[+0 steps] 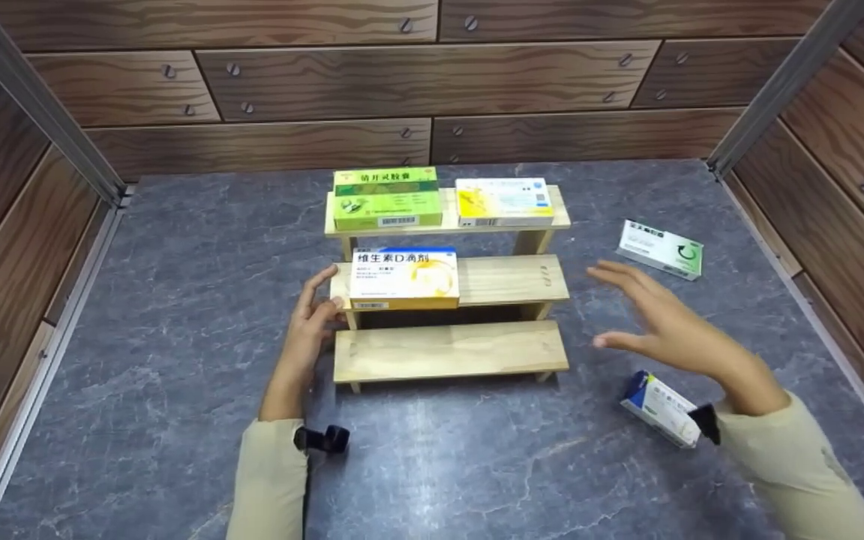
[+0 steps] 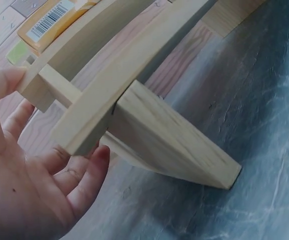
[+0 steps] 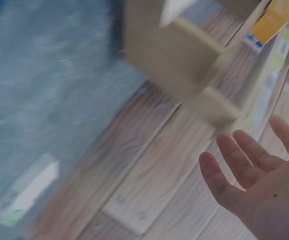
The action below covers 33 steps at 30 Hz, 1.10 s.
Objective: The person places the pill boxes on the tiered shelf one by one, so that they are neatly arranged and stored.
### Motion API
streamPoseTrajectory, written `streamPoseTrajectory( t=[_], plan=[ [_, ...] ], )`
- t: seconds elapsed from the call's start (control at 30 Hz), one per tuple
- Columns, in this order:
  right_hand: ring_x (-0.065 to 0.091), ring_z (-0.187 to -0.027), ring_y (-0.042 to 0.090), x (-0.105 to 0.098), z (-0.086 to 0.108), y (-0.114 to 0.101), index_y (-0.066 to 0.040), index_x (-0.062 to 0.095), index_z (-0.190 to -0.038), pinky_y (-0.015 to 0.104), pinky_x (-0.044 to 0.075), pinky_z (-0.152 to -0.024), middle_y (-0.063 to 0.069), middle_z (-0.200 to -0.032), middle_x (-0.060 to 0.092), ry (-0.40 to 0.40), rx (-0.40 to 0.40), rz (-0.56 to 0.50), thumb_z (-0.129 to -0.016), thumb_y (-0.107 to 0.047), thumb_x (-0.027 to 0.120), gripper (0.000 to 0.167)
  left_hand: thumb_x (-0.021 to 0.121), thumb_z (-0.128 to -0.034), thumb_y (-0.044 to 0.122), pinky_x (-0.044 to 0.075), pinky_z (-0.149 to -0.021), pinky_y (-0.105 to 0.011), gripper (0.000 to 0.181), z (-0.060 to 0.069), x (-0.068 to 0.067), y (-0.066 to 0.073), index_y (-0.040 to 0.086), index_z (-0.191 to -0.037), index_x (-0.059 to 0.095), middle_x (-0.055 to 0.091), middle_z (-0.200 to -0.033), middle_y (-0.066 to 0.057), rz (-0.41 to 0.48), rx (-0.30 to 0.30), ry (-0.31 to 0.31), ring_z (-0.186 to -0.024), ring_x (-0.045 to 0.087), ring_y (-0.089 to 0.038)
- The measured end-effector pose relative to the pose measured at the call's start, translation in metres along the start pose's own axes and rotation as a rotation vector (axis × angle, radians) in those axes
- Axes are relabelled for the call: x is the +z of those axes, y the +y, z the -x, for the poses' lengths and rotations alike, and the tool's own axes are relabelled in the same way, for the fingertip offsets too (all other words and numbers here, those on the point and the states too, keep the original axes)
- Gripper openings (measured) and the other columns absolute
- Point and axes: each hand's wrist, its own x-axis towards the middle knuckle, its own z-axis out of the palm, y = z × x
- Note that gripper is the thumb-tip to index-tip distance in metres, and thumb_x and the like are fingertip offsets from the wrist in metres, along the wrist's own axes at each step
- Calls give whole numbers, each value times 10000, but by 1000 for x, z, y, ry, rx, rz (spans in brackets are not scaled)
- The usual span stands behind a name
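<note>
A three-step wooden stand (image 1: 451, 352) is in the middle of the head view. My left hand (image 1: 310, 330) holds the left end of its middle step, with thumb and fingertips against the wood; the left wrist view shows this hand (image 2: 39, 170) around the stand's end (image 2: 89, 120). A white and yellow box (image 1: 404, 277) lies on the middle step beside those fingers. On the top step are a green box (image 1: 387, 199) and a white and yellow box (image 1: 505, 202). My right hand (image 1: 661, 322) is apart from the stand's right side, fingers spread, holding nothing; it also shows in the right wrist view (image 3: 264, 185).
A white and green box (image 1: 659, 249) lies on the dark marbled surface (image 1: 177, 315) at the right, beyond my right hand. A blue and white box (image 1: 661, 409) lies nearer, beside my right wrist. Wood-patterned walls (image 1: 327, 82) with metal rails (image 1: 34, 105) surround the surface.
</note>
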Motion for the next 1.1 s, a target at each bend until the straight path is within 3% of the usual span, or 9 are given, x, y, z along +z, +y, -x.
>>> streamPoseTrajectory(
  t=[0.23, 0.43, 0.57, 0.7, 0.87, 1.1],
  plan=[
    [346, -1293, 533, 16, 47, 46, -49, 254, -1509, 735, 275, -977, 285, -1496, 288, 15, 153, -120, -845, -245, 736, 843, 473, -906, 152, 481, -674, -313, 491, -1, 5, 1, 205, -1394, 485, 564, -1086, -121, 22, 9, 10, -799, 595, -182],
    [293, -1286, 578, 33, 84, 73, -26, 194, -1521, 776, 255, -931, 339, -1486, 244, -37, 299, -189, -881, -234, 699, 842, 460, -928, 126, 466, -623, -288, 443, -2, 4, -2, 150, -1370, 485, 561, -963, -71, -25, 79, 8, -763, 587, -160],
    [301, -1267, 604, 46, 100, 86, 33, 180, -1508, 760, 262, -941, 386, -1462, 241, -52, 316, -207, -855, -193, 720, 876, 483, -952, 125, 470, -654, -280, 422, -2, 2, -3, 120, -1374, 474, 543, -883, -27, -35, 138, -3, -773, 577, -141],
    [286, -1280, 602, 54, 110, 92, 86, 194, -1482, 710, 250, -979, 409, -1446, 252, -45, 317, -213, -790, -159, 771, 934, 511, -964, 121, 487, -729, -276, 427, -2, 3, -4, 98, -1387, 452, 550, -889, -29, -24, 166, -25, -812, 572, -120],
    [249, -1287, 627, 56, 112, 92, 105, 205, -1472, 738, 233, -981, 424, -1446, 240, -97, 352, -165, -727, -230, 824, 1025, 543, -953, 105, 472, -731, -280, 440, -2, 3, -5, 110, -1385, 457, 526, -863, -25, -25, 147, -17, -794, 537, -136],
    [433, -1155, 556, 57, 109, 84, 28, 343, -1428, 717, 352, -890, 368, -1335, 409, -155, 376, 2, -695, -360, 834, 964, 558, -954, 123, 443, -704, -262, 448, -1, 2, -5, 128, -1391, 460, 505, -847, -6, -36, 137, -16, -780, 511, -146]
  ],
)
